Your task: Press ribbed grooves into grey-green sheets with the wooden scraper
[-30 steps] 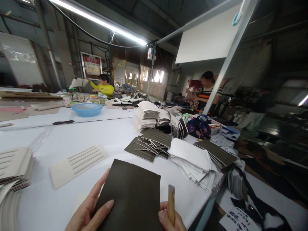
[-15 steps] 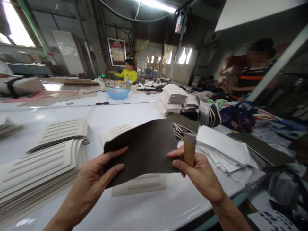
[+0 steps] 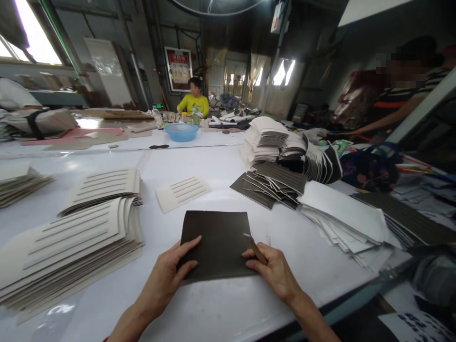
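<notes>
A dark grey-brown rectangular sheet (image 3: 219, 244) is low over the white table in front of me, its upper left corner slightly curled. My left hand (image 3: 166, 270) grips its left edge, thumb and forefinger showing on top. On the opposite edge, my right hand (image 3: 276, 273) has its fingertips closed on the sheet. That same hand also holds a flat brown wood-like tool (image 3: 257, 249), which points up and left over the sheet. Beyond the sheet lies a single pale piece with dark parallel lines (image 3: 183, 192). What lies directly under the sheet is hidden.
Stacks of pale lined pieces (image 3: 81, 232) stand at left. To the right are loose dark pieces (image 3: 252, 190), white sheets (image 3: 342, 213) and a tall pale pile (image 3: 267, 135). A blue basin (image 3: 181, 133) sits farther back. Other people are around the table.
The dark sheet has come down from a raised, tilted hold to lie flatter near the table. It now covers the pale lined piece seen beneath it. The brown tool has tipped from upright to slanting left.
</notes>
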Tool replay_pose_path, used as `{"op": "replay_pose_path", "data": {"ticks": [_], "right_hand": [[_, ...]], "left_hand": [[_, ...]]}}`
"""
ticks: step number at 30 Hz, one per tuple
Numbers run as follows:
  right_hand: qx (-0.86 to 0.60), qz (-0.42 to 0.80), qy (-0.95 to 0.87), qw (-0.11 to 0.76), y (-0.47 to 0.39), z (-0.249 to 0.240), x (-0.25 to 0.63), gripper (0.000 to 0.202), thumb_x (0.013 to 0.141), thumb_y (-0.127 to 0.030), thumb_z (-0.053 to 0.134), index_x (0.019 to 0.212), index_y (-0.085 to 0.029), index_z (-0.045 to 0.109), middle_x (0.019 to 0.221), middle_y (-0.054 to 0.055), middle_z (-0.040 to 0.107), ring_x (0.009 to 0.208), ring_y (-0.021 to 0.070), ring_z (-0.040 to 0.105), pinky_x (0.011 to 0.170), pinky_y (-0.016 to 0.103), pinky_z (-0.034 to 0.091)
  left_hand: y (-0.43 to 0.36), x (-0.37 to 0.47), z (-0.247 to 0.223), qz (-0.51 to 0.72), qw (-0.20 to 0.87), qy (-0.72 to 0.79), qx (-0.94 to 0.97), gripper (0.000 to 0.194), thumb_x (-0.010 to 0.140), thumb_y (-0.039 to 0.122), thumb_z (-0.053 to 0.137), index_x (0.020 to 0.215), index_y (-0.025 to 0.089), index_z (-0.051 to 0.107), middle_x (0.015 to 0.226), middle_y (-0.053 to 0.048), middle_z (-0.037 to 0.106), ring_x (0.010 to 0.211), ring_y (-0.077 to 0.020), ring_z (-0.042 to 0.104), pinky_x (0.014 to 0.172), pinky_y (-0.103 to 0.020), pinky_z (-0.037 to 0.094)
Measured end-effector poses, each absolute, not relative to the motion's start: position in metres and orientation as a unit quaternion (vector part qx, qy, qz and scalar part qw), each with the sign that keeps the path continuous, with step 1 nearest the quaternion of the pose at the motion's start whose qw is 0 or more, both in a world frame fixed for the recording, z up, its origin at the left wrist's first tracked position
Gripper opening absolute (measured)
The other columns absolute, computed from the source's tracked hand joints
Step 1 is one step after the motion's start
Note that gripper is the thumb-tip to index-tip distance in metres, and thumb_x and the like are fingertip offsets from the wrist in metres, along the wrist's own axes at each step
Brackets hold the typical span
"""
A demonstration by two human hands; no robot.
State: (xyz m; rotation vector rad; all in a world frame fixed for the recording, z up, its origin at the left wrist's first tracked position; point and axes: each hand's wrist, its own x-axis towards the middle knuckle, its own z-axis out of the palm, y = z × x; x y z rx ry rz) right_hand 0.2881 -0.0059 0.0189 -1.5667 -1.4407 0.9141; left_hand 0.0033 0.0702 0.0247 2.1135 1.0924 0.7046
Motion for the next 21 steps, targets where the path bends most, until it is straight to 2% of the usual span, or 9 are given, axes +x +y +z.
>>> {"op": "replay_pose_path", "data": {"ticks": [6, 21], "right_hand": [[-0.633, 0.368, -0.557, 0.392, -0.005, 0.011, 0.292, 0.02, 0.075, -0.019, 0.07, 0.093, -0.024, 0.077, 0.091, -0.001, 0.073, 0.087, 0.0195, 0.066, 0.079, 0.027, 0.045], [-0.629, 0.321, -0.603, 0.371, -0.001, 0.013, 0.289, 0.02, 0.081, -0.016, 0.066, 0.096, -0.022, 0.077, 0.085, 0.001, 0.068, 0.077, 0.0171, 0.063, 0.073, 0.027, 0.045]], "left_hand": [[0.073, 0.003, 0.011, 0.268, 0.317, 0.411, 0.811, 0.046, 0.092, 0.032, 0.055, 0.137, 0.037, 0.05, 0.124, 0.0, 0.064, 0.108, -0.0201, 0.064, 0.094, -0.031, 0.052], [0.078, 0.002, 0.002, 0.269, 0.297, 0.41, 0.819, 0.046, 0.092, 0.031, 0.057, 0.138, 0.033, 0.05, 0.123, -0.002, 0.065, 0.108, -0.0222, 0.065, 0.093, -0.033, 0.053]]}}
